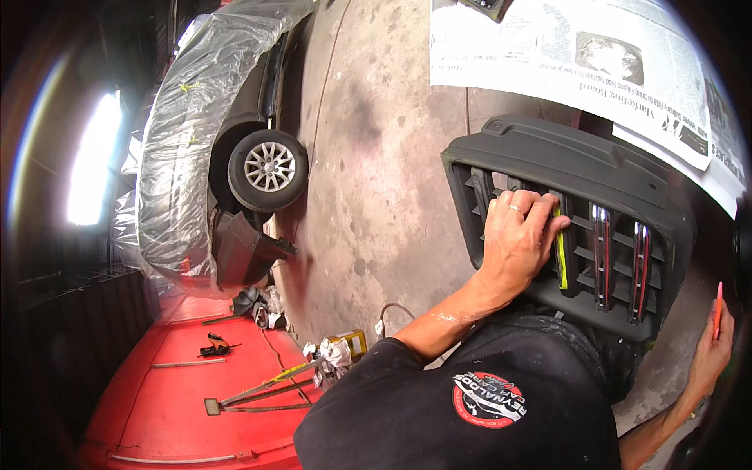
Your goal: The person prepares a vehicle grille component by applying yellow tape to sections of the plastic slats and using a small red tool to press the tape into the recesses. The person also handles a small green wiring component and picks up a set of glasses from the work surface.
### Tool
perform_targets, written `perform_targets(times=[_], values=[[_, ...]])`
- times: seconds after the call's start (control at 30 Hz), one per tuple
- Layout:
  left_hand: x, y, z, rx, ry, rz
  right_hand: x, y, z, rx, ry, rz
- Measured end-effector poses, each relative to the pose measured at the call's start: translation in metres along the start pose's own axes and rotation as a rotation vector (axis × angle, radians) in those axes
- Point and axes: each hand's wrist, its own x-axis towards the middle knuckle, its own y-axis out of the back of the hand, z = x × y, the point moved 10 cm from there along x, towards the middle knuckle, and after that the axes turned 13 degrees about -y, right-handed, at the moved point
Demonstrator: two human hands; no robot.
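A dark grey car grille (564,153) with upright slats lies across my lap. Yellow-green masking tape (562,262) runs down one slat, and two slats to its right carry shiny chrome strips (601,258). My left hand (517,235), with a ring on one finger, is bent around the upper part of the taped slat, thumb near the tape. Its fingertips are partly hidden behind the slat. Out at the right edge, apart from the grille, my right hand (711,345) holds a slim orange pen-like tool (717,312) with a pink tip.
Printed newspaper sheets (525,55) lie beyond the grille. To the left, a car wrapped in clear plastic sheeting (184,141) shows one wheel (270,168). A red surface (157,399) holds straps (266,392), a black-orange tool (215,345) and crumpled paper (335,354) beside a yellow box (352,341).
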Motion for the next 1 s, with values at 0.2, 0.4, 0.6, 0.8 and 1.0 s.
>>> perform_targets(times=[0.2,0.4,0.6,0.8,1.0], values=[[0.005,0.001,0.001,0.017,-0.044,-0.025,-0.002,-0.004,-0.008,-0.074,-0.065,-0.006],[0.002,-0.005,0.001,-0.049,-0.105,-0.031,-0.004,-0.002,-0.014,-0.031,-0.027,0.006],[-0.007,0.005,-0.012,-0.056,0.055,0.093,-0.006,-0.002,-0.021,-0.033,-0.047,0.000],[-0.002,0.004,0.001,0.012,-0.045,0.051,-0.010,-0.001,-0.032,-0.039,-0.053,0.037],[0.001,0.004,-0.002,-0.028,-0.039,0.047,-0.012,-0.005,-0.036,-0.077,-0.059,0.070]])
